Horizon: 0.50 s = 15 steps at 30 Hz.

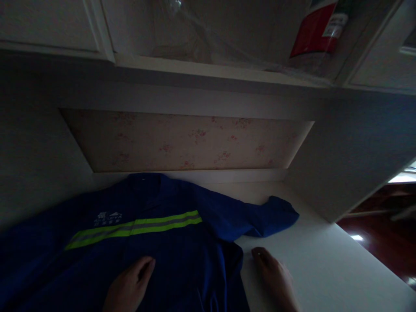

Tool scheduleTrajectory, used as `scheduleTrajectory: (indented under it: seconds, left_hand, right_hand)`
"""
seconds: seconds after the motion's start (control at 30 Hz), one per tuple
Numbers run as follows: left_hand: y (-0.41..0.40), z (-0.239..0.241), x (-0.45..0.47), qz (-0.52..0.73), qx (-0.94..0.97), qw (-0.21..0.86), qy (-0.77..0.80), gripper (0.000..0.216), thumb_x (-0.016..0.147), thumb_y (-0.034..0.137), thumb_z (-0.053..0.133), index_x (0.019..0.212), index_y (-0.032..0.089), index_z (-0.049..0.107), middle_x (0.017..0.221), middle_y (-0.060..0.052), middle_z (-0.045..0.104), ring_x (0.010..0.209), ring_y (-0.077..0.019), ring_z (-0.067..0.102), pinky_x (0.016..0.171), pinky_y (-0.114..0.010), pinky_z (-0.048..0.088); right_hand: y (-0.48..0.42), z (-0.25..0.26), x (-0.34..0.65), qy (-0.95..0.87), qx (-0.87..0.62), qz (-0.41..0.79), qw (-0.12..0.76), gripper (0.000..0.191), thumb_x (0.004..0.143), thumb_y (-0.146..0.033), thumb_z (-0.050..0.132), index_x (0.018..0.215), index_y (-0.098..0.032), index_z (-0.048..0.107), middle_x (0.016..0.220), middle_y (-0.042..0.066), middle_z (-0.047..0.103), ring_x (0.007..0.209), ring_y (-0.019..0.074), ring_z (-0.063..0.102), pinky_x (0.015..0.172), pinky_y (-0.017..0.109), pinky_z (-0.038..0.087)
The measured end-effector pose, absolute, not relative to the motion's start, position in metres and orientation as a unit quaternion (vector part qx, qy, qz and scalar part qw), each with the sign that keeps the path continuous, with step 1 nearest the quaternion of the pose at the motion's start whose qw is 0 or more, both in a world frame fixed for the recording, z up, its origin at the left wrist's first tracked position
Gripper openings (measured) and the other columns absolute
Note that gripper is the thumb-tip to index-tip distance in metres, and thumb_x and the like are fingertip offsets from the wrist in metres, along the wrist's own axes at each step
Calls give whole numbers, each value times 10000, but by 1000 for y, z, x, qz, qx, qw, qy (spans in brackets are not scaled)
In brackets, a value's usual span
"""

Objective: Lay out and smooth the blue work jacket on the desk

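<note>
A dark blue work shirt with a yellow-and-grey reflective stripe and a small white logo lies spread over the white desktop. One short sleeve reaches out to the right. My left hand rests flat on the shirt's front near the bottom edge of the view. Just right of the shirt's edge, my right hand lies on the bare desktop with its fingers together, holding nothing.
The desk sits in a dim alcove with a floral wallpaper back panel and side walls. Overhead cabinets hold plastic wrap and a red package. At right, dark red floor lies beyond the desk's edge.
</note>
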<state>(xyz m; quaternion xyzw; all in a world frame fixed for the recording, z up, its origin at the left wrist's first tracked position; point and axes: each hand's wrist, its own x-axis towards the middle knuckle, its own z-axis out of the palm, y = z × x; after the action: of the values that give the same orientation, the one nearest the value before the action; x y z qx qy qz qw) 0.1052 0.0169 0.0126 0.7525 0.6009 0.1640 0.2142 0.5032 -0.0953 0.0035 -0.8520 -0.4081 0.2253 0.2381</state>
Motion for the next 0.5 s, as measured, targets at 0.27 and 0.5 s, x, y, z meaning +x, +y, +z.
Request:
scheduleTrajectory:
  seconds: [0.27,0.5]
  left_hand:
    - [16,16,105,159,744,246,601,365,895,494,360,983,305,659,1048,29,747,958,-174,696,827,-279,523]
    - [14,21,107,167,760,218,589,370,908,483,348,939,313,675,983,27,760,894,-177,713,762,-258,544]
  right_hand:
    - [-96,2,503,-408,-857,218,228,434,858,-589,350,1045,-332,646,1005,11,743,993,316,654,748,381,430]
    - [-96,4,502,-410,-861,224,203,469,860,-609,309,1060,-339,635,983,13,739,995,309,655,733,374,432]
